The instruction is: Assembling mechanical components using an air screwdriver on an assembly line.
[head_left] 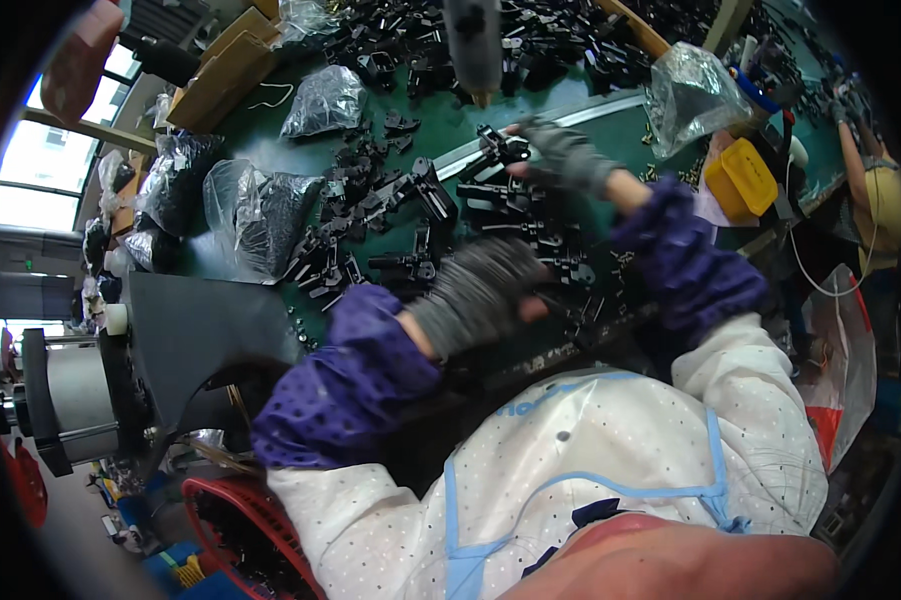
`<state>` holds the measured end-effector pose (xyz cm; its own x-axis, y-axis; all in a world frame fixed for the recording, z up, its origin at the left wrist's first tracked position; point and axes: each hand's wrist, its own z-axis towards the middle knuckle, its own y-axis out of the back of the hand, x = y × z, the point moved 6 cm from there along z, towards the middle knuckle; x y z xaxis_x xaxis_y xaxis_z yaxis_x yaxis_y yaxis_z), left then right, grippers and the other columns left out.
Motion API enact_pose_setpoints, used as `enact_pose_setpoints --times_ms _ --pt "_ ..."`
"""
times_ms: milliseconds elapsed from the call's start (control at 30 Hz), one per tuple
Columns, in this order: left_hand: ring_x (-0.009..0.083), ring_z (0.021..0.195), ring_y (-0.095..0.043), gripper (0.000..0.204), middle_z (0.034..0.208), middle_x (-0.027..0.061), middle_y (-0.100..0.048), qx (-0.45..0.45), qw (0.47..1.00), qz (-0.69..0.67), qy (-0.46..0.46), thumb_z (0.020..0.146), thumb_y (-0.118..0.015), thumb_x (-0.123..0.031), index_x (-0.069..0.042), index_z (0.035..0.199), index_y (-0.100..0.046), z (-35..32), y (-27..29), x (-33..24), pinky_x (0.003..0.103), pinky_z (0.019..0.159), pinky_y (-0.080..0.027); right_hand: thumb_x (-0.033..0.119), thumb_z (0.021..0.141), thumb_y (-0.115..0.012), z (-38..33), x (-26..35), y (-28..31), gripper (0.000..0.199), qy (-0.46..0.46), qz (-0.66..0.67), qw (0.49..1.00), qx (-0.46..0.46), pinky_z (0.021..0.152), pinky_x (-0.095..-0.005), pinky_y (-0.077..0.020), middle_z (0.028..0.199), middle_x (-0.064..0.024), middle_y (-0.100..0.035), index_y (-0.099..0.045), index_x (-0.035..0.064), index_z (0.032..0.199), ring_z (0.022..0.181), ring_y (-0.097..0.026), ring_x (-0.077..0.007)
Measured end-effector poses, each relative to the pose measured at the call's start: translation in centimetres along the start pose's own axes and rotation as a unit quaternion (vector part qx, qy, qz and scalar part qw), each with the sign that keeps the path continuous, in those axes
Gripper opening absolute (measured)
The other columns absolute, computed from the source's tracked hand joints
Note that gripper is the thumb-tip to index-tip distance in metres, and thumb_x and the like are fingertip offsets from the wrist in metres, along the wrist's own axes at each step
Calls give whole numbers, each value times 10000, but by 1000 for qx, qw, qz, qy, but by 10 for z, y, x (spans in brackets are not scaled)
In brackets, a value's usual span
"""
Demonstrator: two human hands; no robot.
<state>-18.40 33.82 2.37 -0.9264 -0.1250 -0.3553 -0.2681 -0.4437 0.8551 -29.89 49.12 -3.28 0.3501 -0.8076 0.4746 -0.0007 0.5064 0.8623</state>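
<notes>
Right hand [560, 155], grey glove, reaches out over green bench [450, 125]; fingers curled on black part [498, 148] at far edge of pile.
Left hand [480, 290], gloved too, lies close to body, fingers bent over parts [560, 265]; whether it grips one, cannot tell.
Parts: moulded black plastic, likely light, stiff, angular, prone to snag on neighbours. Best taken by thick body, not thin prongs; glove helps grip.
More loose parts and clear bags [260, 215] lie to left.
Screwdriver [473, 45] hangs above bench.
</notes>
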Motion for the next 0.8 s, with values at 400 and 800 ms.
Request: enact_pose_setpoints --times_ms 400,800 --pt "288 774 -582 224 834 124 -600 69 774 301 553 754 -571 -281 -115 904 -562 -6 42 314 371 674 -458 193 709 -586 -122 -35 30 216 -112 -247 947 170 666 -394 -435 819 -157 -537 -519 48 855 801 -542 -313" --pt "306 781 -573 253 839 141 -592 -118 873 214 421 790 -524 -322 -117 934 -564 3 48 256 385 667 -445 219 734 -563 -105 -22 29 166 13 -156 981 113 568 -375 -460 688 -135 -580 -551 58 771 659 -584 -299"
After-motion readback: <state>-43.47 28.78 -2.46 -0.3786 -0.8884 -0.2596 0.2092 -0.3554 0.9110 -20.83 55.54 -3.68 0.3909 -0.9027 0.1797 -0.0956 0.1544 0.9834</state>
